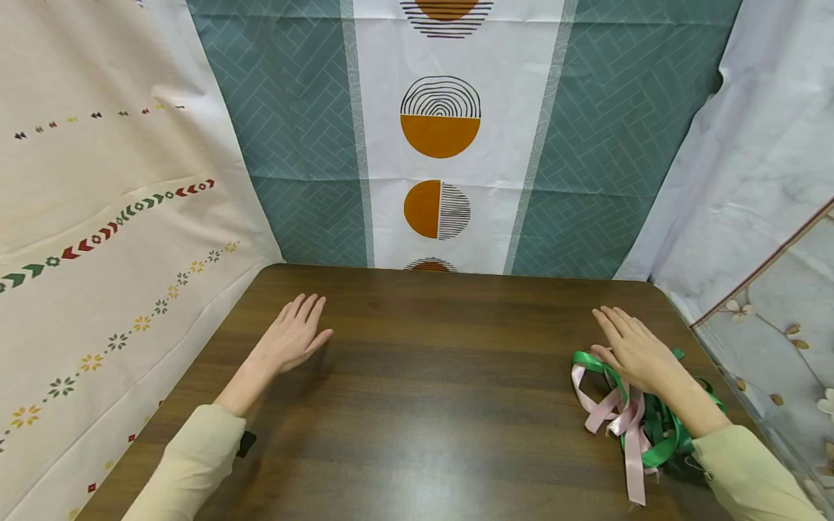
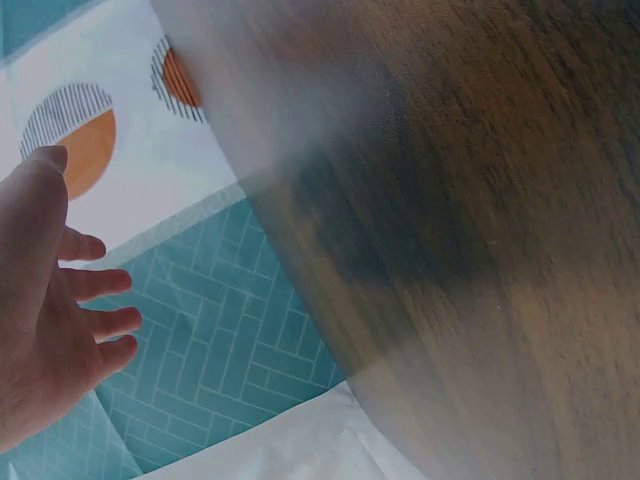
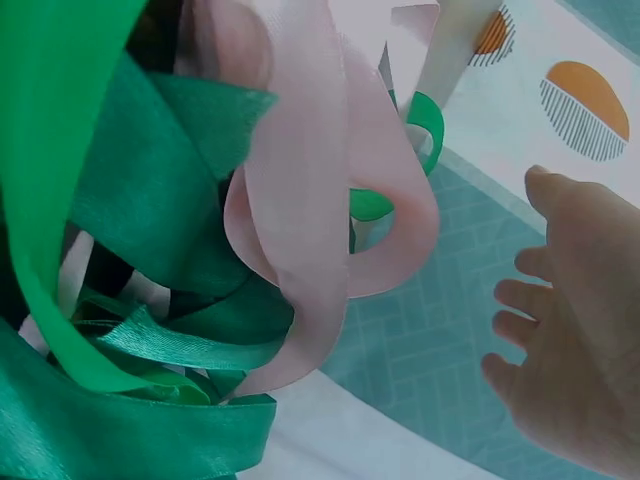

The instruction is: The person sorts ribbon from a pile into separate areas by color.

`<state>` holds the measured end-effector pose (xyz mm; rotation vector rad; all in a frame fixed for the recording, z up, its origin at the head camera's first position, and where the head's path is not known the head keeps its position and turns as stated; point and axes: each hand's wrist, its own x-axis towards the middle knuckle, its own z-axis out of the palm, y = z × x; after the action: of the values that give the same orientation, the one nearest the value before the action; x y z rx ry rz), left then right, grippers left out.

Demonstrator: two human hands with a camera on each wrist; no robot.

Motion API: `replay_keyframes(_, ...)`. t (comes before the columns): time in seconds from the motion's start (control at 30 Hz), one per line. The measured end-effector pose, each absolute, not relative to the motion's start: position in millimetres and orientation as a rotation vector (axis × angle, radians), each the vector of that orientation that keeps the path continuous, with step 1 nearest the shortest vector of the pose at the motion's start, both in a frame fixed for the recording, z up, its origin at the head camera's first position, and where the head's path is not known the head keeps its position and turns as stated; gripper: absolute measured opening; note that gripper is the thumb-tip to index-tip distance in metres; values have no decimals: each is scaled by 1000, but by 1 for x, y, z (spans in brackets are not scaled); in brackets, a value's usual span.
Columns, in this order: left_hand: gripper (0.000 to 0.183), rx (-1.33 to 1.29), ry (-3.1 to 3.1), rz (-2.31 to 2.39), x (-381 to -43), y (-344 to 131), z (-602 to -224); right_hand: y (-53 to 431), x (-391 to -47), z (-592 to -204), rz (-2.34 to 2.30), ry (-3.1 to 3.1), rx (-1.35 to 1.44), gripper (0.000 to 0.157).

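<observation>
A loose tangle of ribbons lies at the right side of the table, pink ribbon (image 1: 633,449) towards the left of it and green ribbon (image 1: 664,452) on the right. Above the tangle my right hand (image 1: 641,354) is held with straight fingers, gripping nothing. In the right wrist view a gap shows between that hand (image 3: 580,320) and the pink ribbon (image 3: 310,200); dark green ribbon (image 3: 150,200) fills the left. Over the table's left side, my left hand (image 1: 295,336) has its fingers extended and holds nothing.
The brown wooden table (image 1: 417,376) has rounded far corners. Behind it hangs a teal and white patterned cloth (image 1: 443,174). A cream embroidered cloth (image 1: 130,253) hangs on the left, a white marbled one (image 1: 769,145) on the right. Something small and black (image 1: 245,443) shows at the left sleeve.
</observation>
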<state>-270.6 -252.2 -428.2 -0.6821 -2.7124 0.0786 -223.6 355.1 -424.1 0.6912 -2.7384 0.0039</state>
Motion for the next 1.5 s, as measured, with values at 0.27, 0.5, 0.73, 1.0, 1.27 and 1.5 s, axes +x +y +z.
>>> replay_keyframes(0.27, 65, -691, -2723, 78, -270, -248, -428, 356, -224, -426, 37, -2729, 706, 62)
replay_keyframes(0.5, 64, -691, -2671, 112, -270, -247, -425, 356, -226, -425, 70, -2692, 722, 62)
replay_keyframes(0.73, 64, -717, -2666, 100, -271, -244, -423, 357, -226, -425, 76, -2692, 750, 61)
replay_keyframes(1.0, 64, -730, -2675, 1, -272, -236, -414, 355, -227, -421, 116, -2707, 759, 59)
replay_keyframes(1.27, 66, -696, -2765, -133, -273, -228, -410, 352, -228, -422, 142, -2634, 799, 54)
replay_keyframes(1.5, 65, -674, -2813, -238, -269, -226, -409, 351, -229, -424, 148, -2614, 815, 52)
